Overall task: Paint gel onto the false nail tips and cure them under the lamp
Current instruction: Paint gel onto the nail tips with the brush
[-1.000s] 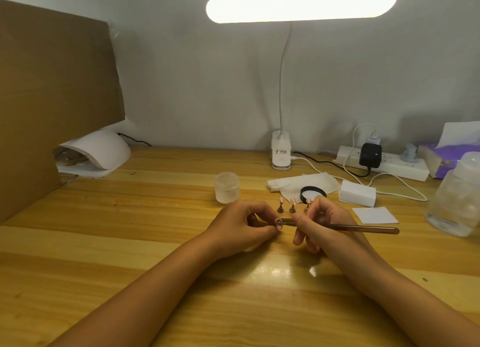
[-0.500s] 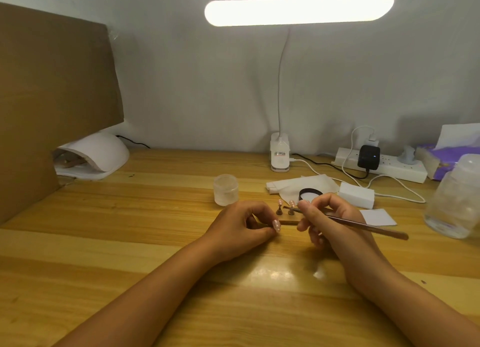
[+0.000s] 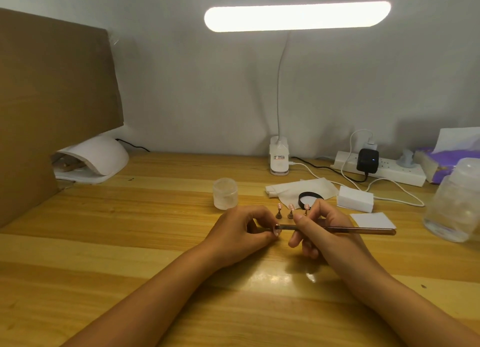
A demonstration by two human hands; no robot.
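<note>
I had the left hand curled round a small holder, mostly hidden in the fingers, with a pink false nail tip showing at its 3 o'clock side. The right hand gripped the brush pen-fashion, and its dark end lay against that tip. Three more nail tips on stands stood upright in a row on the wooden table, just beyond the hands at 12 o'clock. A frosted jar sat near them at 11 o'clock. The white curing lamp waited well apart at 10 o'clock, beside a cardboard sheet.
</note>
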